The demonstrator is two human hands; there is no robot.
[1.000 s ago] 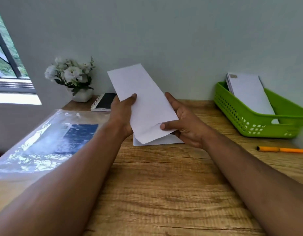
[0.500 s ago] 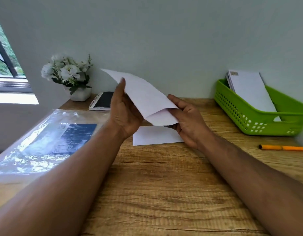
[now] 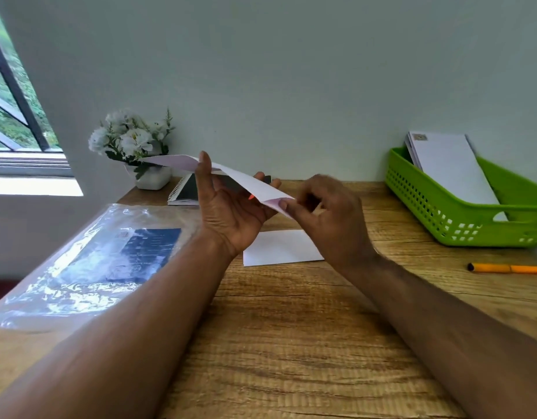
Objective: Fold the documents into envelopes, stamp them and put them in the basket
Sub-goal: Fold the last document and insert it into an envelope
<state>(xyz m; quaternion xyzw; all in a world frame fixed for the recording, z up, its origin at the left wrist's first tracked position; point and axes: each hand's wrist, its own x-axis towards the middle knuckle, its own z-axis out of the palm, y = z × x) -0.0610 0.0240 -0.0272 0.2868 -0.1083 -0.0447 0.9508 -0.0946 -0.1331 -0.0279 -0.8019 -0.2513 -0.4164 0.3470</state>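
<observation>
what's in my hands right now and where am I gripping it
A white envelope: left hand holds its middle, right hand pinches its near end.

Forearms bare, no sleeves; hands (image 3: 231, 213) ungloved, ringless.

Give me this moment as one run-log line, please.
left hand: holds envelope | right hand: pinches its near end | basket: holds stamped envelopes
</observation>
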